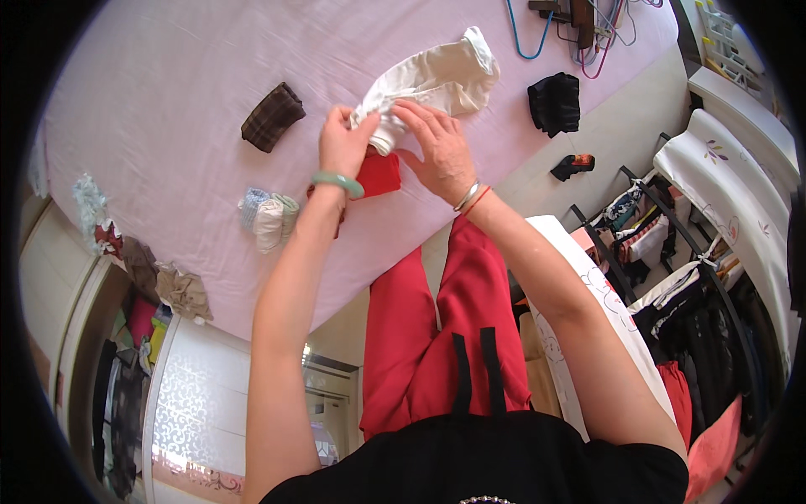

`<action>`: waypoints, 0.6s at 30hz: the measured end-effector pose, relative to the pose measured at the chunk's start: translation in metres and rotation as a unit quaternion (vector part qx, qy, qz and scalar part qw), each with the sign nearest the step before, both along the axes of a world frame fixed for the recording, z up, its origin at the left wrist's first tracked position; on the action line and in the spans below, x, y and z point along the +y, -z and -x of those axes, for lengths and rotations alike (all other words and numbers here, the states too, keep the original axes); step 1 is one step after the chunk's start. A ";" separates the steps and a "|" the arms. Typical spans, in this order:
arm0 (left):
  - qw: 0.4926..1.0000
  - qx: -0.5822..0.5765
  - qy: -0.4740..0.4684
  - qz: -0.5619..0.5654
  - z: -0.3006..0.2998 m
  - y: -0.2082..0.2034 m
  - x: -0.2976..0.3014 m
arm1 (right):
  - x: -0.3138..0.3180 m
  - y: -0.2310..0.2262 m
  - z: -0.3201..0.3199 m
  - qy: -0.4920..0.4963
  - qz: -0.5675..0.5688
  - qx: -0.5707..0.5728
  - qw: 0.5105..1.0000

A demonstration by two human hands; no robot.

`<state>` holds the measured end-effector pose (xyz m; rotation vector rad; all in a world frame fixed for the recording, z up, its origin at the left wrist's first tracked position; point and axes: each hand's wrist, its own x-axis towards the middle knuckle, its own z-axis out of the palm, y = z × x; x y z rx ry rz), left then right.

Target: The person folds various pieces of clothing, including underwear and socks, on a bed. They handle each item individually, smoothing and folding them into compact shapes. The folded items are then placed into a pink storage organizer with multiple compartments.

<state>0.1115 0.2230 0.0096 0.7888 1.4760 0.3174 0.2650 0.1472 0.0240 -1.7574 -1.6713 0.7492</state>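
Observation:
A cream-white garment lies partly bunched on the pink bed sheet, with one end drawn toward me. At its near left edge, my left hand pinches the cloth between thumb and fingers. My right hand rests against the garment's near right side, its fingers stretched out over the fabric and the thumb apart. Just below the white cloth is a red folded cloth, partly covered by my left wrist and its green bangle.
On the bed sheet lie a folded brown plaid cloth, small rolled pale cloths, a black folded garment and hangers. A small black item lies farther right. Clothes racks stand at the right.

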 end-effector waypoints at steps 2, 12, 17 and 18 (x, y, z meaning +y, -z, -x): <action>0.987 -0.086 -0.118 0.071 0.004 -0.003 -0.029 | -0.001 -0.005 0.008 0.003 -0.010 0.010 1.000; 0.969 -0.137 -0.032 0.201 -0.004 -0.061 -0.065 | -0.064 -0.007 -0.012 -0.042 0.041 0.092 0.994; 0.996 0.011 0.087 -0.030 -0.009 -0.053 -0.071 | -0.076 -0.002 -0.022 -0.004 0.035 0.095 0.995; 0.983 0.066 0.115 -0.128 -0.011 -0.052 -0.071 | -0.076 -0.001 -0.024 -0.013 0.041 0.087 0.995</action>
